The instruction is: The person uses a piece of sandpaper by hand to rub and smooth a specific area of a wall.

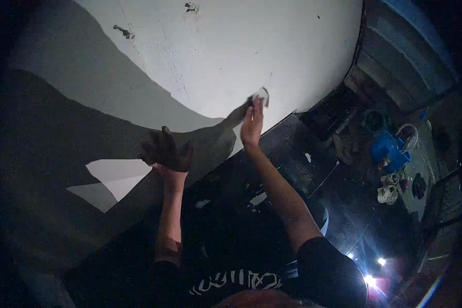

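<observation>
A broad white wall-like surface (pixel 231 50), bent by the lens, fills the view in front of me. My right hand (pixel 252 129) reaches up to it, fingers long and nearly straight, over a small pale pad or folded sheet (pixel 261 94) with a dark edge. That piece is blurred, so its material is unclear. Lower and to the left, my left hand (pixel 171 154) is spread with its fingers apart and holds nothing. Shadow covers most of it, and whether it touches the surface cannot be told.
Two small fittings (pixel 123 31) (pixel 191 7) stick out of the surface. At right, a blue bucket (pixel 389 152) with a pale hose or handle stands by crumpled whitish items (pixel 387 194) on the dark floor (pixel 323 184). Bright lamps (pixel 369 280) glare at lower right.
</observation>
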### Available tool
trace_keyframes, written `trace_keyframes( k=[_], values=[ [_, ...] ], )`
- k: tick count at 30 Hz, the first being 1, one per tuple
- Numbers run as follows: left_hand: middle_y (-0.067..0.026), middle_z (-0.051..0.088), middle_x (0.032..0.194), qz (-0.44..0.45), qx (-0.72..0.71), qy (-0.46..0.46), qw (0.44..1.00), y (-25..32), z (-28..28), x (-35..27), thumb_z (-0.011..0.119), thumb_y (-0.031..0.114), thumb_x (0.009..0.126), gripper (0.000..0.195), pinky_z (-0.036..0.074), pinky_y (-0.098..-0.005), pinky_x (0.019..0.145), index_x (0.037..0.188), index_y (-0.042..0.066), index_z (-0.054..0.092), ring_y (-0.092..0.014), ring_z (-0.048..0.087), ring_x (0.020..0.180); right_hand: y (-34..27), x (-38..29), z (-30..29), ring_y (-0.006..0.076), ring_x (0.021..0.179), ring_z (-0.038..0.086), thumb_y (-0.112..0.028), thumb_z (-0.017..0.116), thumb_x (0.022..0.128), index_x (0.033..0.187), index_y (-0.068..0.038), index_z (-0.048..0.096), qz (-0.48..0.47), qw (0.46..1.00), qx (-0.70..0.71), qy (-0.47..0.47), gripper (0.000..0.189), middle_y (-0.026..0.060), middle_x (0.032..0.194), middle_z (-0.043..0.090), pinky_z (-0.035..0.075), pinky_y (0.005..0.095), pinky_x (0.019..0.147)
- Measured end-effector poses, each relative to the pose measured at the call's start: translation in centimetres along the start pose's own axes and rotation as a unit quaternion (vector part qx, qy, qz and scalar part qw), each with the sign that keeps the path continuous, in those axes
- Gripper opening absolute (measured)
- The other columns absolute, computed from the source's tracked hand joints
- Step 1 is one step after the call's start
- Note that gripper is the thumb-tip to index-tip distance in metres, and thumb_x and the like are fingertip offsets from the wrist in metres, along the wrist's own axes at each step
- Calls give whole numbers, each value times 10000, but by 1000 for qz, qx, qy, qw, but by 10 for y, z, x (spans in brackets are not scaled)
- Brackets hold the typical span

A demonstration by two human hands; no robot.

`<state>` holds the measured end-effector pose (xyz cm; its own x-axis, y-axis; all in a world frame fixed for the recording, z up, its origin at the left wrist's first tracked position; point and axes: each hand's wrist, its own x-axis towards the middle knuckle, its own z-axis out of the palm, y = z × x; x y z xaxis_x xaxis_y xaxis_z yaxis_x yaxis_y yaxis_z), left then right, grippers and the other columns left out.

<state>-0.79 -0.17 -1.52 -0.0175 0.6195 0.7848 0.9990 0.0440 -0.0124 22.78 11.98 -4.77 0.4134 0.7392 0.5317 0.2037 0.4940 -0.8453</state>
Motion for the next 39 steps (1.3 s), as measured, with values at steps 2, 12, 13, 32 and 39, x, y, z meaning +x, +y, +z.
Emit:
trace_keyframes(
  k=[2, 12, 13, 32, 39],
  values=[
    [-248, 302, 1552, -12, 39, 25, 999, 11, -7, 7, 464, 641, 939, 817, 23, -670, 1123, 1522, 88, 316, -515, 210, 1432, -35, -7, 2, 399, 1438, 300, -151, 477, 1013, 1462, -21, 415, -122, 988, -77, -57, 471, 240, 1561, 294, 277, 461, 1167],
    [-229, 296, 1561, 7, 1, 41, 999, 5, -4, 9, 506, 585, 939, 775, 55, -671, 1122, 1519, 102, 328, -476, 258, 1426, -50, -13, 1, 366, 1468, 262, -150, 569, 926, 1501, -160, 384, -306, 896, -282, -159, 604, 192, 1585, 267, 294, 532, 1145],
    [-227, 283, 1568, 4, 11, 34, 999, 7, -7, 9, 501, 594, 938, 786, 45, -672, 1123, 1526, 106, 314, -464, 247, 1437, -45, -6, -2, 382, 1458, 275, -136, 567, 933, 1503, -161, 382, -265, 920, -266, -112, 600, 220, 1574, 270, 318, 533, 1134],
    [-226, 196, 1599, 15, 19, 26, 999, 1, 8, 3, 401, 686, 936, 864, 17, -677, 1127, 1570, 138, 191, -544, 150, 1436, -4, 11, -13, 414, 1376, 394, -307, 334, 1071, 1458, -77, 428, 18, 997, -70, 11, 460, 284, 1478, 395, 358, 460, 1126],
    [-231, 226, 1590, 13, 25, -14, 999, 1, 7, 0, 401, 697, 925, 864, -43, -649, 1139, 1557, 132, 237, -514, 151, 1451, -81, -26, 9, 446, 1425, 315, -146, 588, 914, 1449, -115, 469, -309, 900, -242, -188, 549, 246, 1546, 317, 316, 536, 1137]
  ],
)
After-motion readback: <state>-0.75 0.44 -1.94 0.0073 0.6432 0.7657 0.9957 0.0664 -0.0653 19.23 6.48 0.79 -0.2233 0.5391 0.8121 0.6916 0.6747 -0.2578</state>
